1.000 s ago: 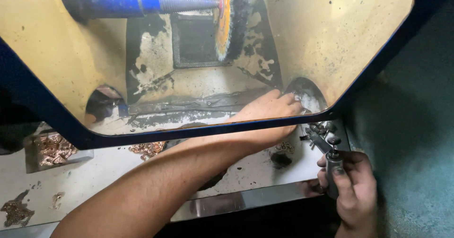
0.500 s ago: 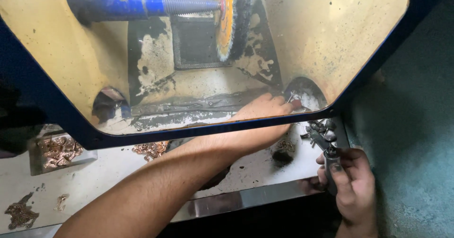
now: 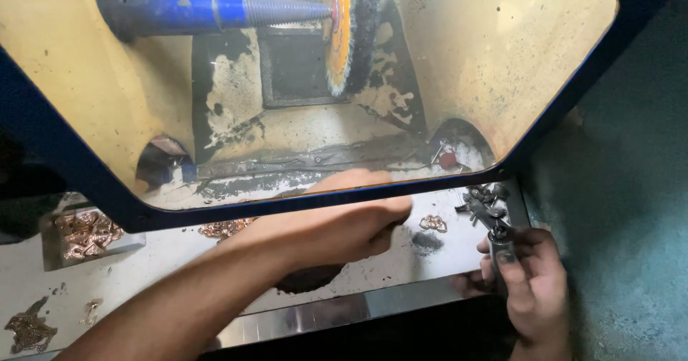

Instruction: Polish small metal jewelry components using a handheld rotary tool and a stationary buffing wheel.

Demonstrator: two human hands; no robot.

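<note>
Right hand (image 3: 527, 286) clamped on dark metal holder (image 3: 494, 225) — small grey pieces bunched at tip, right of buffing wheel (image 3: 349, 38). Left hand (image 3: 351, 225) curled below wheel — grip unclear.

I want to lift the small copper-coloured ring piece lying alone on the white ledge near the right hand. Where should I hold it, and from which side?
Pinch the copper ring piece by its outer edge, coming from above. It appears to lie flat on the ledge, so only the rim offers a hold. The left hand is just beside it; the right hand holds a metal tool.
</note>
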